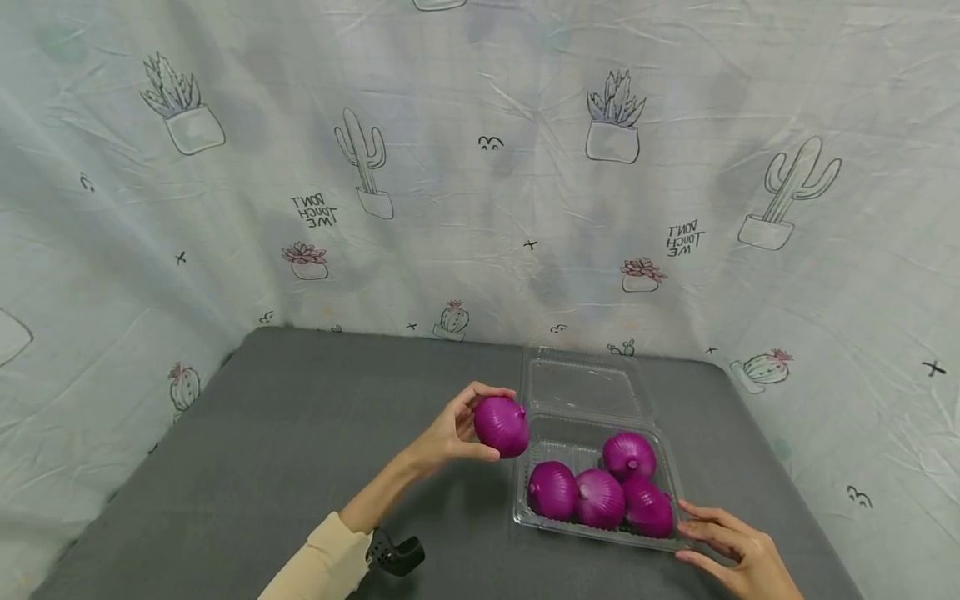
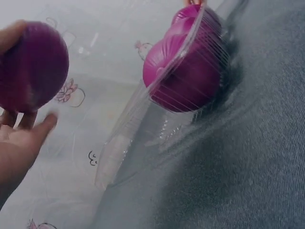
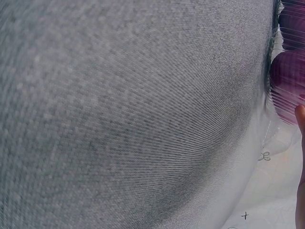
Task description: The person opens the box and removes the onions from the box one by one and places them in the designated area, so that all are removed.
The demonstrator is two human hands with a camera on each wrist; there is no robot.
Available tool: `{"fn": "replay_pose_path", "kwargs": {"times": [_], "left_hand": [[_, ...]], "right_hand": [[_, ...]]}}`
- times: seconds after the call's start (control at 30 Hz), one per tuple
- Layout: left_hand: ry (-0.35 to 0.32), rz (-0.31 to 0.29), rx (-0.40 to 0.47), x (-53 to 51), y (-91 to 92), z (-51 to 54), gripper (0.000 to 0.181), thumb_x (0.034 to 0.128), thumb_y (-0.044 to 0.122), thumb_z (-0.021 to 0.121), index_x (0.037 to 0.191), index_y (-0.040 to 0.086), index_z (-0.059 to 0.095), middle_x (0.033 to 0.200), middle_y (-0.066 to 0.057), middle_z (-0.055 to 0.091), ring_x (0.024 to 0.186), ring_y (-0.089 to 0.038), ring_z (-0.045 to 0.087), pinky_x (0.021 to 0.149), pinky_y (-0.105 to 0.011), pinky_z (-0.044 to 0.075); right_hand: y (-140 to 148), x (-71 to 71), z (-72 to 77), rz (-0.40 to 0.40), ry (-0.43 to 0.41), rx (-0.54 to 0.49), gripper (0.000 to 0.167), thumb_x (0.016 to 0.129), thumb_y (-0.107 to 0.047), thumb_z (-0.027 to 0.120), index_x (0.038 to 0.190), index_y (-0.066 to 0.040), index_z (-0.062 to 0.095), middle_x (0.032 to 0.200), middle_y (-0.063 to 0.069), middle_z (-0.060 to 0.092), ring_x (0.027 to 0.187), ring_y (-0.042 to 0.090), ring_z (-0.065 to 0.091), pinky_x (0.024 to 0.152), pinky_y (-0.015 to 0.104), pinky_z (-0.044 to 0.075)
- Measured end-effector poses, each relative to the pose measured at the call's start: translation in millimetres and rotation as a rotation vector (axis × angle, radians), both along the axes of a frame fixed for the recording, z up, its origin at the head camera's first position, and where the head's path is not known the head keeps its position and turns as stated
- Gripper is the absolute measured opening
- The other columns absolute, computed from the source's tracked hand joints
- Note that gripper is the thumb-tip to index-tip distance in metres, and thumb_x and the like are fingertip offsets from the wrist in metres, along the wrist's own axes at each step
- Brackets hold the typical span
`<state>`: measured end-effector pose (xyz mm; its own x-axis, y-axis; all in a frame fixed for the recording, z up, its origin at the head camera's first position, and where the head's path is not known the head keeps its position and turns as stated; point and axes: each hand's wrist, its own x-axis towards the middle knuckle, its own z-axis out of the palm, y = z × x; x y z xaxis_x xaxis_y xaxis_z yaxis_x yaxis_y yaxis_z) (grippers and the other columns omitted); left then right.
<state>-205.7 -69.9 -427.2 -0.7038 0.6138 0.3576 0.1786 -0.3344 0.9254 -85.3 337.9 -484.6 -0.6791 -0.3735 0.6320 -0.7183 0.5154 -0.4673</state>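
In the head view my left hand [image 1: 457,429] grips a purple onion [image 1: 502,427] between fingers and thumb, raised just beyond the left edge of a clear plastic clamshell box [image 1: 600,540]. The left wrist view shows the same onion [image 2: 35,67] close up, above the left hand's thumb. Several more purple onions [image 1: 600,498] lie in the box, three along the front and one behind them at the right. My right hand [image 1: 731,546] touches the box's right side near the front corner, its fingers fairly straight. In the right wrist view one fingertip [image 3: 300,112] lies against the ribbed wall.
The box's transparent lid [image 1: 585,387] is folded back behind it. Everything stands on a dark grey cloth-covered table [image 1: 337,400]. A pale curtain [image 1: 480,192] printed with cacti hangs behind the table and along its sides.
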Motion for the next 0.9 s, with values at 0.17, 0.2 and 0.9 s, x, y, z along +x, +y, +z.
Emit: {"fn": "replay_pose_path", "kwargs": {"times": [0.17,0.2,0.9], "left_hand": [[-0.039,-0.025,-0.026,1.5,-0.1,-0.3,0.067,0.0778,-0.003,0.072,0.129,-0.002,0.029,0.146,-0.018,0.037,0.128,-0.028,0.045,0.1,-0.039,0.044],[-0.041,-0.024,-0.039,1.5,-0.2,-0.2,0.07,0.0775,-0.003,0.072,0.131,0.0,0.027,0.146,-0.02,0.036,0.128,-0.029,0.045,0.1,-0.039,0.044],[0.309,-0.025,-0.238,6.5,1.6,0.3,0.056,0.0668,-0.005,0.082,0.117,0.005,0.059,0.125,-0.02,0.054,0.114,-0.022,0.054,0.081,-0.039,0.055]], "right_hand": [[-2.1,1.9,1.3,-0.044,-0.009,0.024,0.051,0.049,0.013,0.085,0.093,-0.009,0.074,0.107,0.007,0.067,0.102,-0.006,0.059,0.071,0.01,0.05],[-2.4,2.2,1.4,-0.052,-0.012,0.027,0.051,0.049,0.013,0.085,0.093,-0.009,0.074,0.107,0.007,0.067,0.101,-0.006,0.059,0.071,0.01,0.05],[-3.9,3.5,-0.8,-0.046,-0.017,-0.018,0.051,0.048,0.015,0.084,0.094,-0.006,0.074,0.107,0.009,0.067,0.101,-0.005,0.061,0.073,0.01,0.049]]}}
